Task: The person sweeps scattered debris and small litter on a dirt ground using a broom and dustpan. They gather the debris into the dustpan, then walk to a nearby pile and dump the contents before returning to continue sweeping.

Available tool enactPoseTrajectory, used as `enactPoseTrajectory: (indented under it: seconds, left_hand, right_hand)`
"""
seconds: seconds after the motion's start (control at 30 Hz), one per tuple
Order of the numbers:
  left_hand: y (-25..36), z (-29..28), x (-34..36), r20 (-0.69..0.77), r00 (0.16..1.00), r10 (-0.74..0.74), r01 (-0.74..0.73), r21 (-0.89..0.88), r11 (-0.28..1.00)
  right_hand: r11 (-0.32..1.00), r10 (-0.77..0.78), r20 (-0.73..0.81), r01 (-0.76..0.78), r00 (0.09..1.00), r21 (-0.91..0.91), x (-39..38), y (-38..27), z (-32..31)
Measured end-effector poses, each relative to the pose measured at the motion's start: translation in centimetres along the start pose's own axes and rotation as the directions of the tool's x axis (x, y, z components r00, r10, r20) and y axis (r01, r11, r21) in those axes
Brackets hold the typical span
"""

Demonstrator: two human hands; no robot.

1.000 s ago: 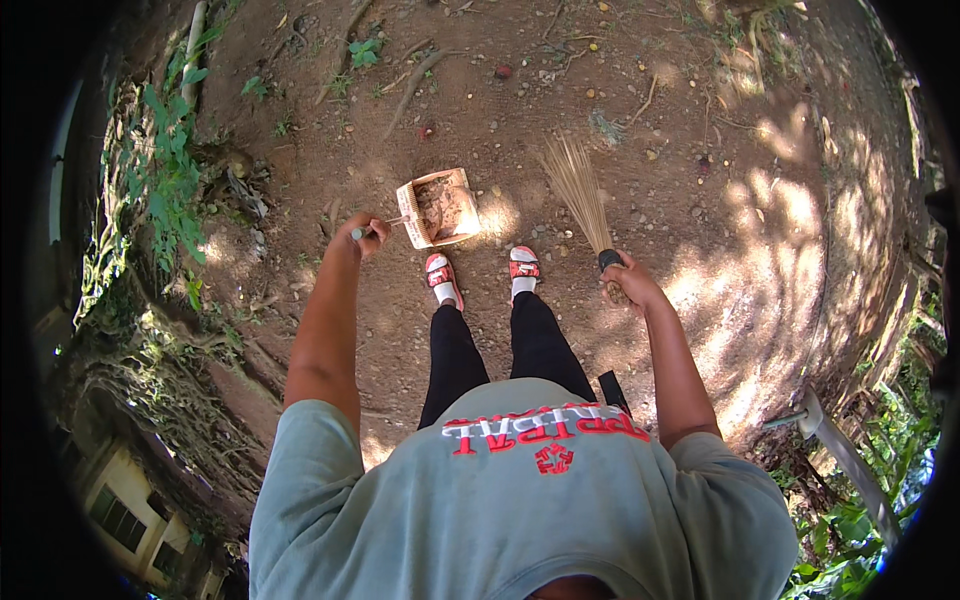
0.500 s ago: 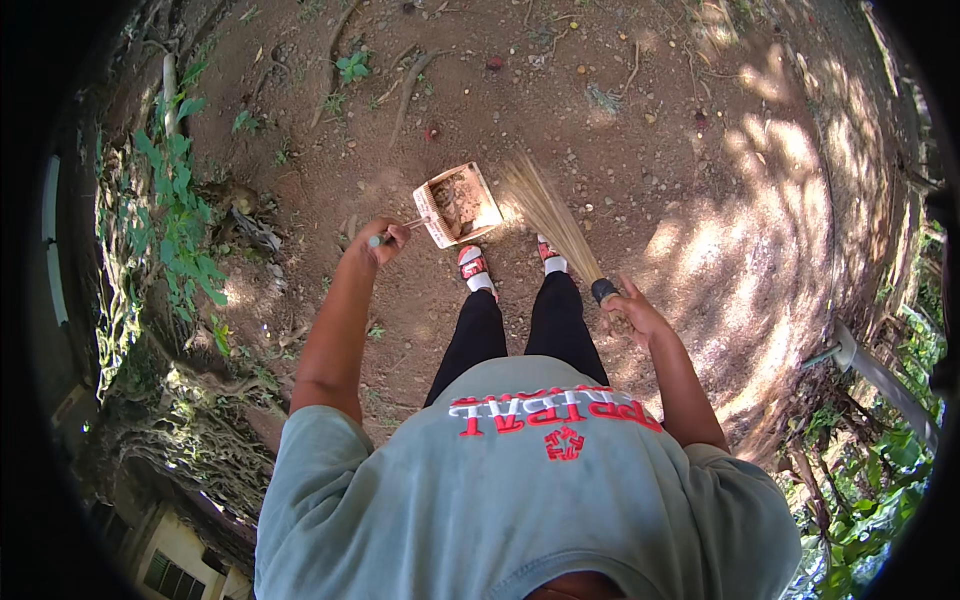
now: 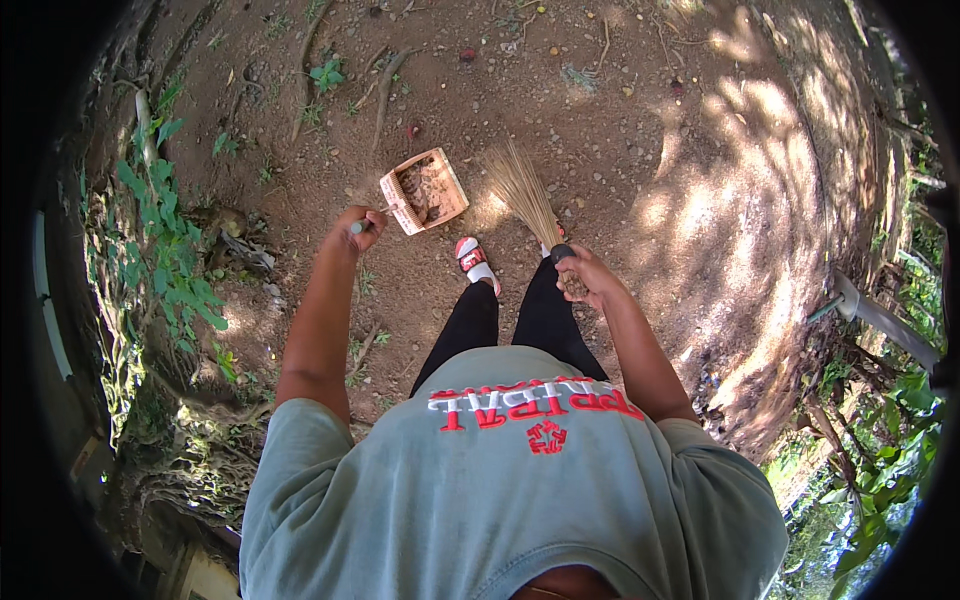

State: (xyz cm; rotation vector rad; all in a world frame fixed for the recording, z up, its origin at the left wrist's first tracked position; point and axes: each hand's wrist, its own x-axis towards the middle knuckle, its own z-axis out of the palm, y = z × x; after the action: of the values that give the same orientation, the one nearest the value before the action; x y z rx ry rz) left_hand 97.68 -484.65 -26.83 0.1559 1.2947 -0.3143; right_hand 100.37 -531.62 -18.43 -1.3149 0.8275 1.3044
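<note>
My left hand (image 3: 367, 228) is closed around the handle of a dustpan (image 3: 402, 213), a pale boxy scoop that lies just ahead of my feet. Brown debris (image 3: 432, 190) covers part of its floor. Closed on the dark bound end of a stick broom (image 3: 530, 200) is my right hand (image 3: 583, 277). The broom's thin straw-coloured bristles fan out forward and to the left, their tips close to the right side of the dustpan but apart from it.
My feet, in red-and-white slides (image 3: 470, 255), stand on brown pebbly dirt. Leafy plants (image 3: 160, 230) and tangled roots border the left. A grey pipe (image 3: 880, 318) sticks out at the right, near sunlit ground. A small green seedling (image 3: 326, 75) grows ahead.
My right hand has swung the broom leftward and inward, its bristles now sharper to see. The dustpan and my left hand have shifted slightly left and up in the view.
</note>
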Motion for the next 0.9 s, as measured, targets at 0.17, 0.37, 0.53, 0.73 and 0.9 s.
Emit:
enactPoseTrajectory:
  seconds: [0.17, 0.37, 0.53, 0.73, 0.9]
  left_hand:
    - [0.5, 0.9, 0.0, -0.014, 0.999, 0.049, -0.049, -0.001, 0.999]
    - [0.4, 1.3, 0.4, -0.010, 0.999, 0.053, -0.053, -0.020, 0.998]
    - [0.8, -0.8, -0.7, 0.068, 0.996, 0.064, -0.065, 0.005, 0.998]
    - [2.5, -1.7, -3.7, 0.176, 0.982, -0.069, 0.085, -0.083, 0.993]
    - [3.9, 5.1, -3.7, 0.229, 0.972, -0.054, 0.084, -0.121, 0.989]
  right_hand:
    - [0.991, -0.110, -0.142, 0.098, 0.984, -0.090, -1.5, -2.8, -4.0]
    - [0.997, -0.033, -0.155, 0.021, 0.987, -0.075, 10.1, -4.7, 5.2]
    - [0.987, 0.004, 0.050, 0.004, 0.999, -0.160, 4.5, -3.1, 11.7]
    - [0.971, -0.157, 0.001, 0.154, 0.988, -0.181, -3.1, -9.1, 1.4]
    - [0.930, -0.222, -0.272, 0.288, 0.936, 0.231, 2.0, -17.0, -13.0]
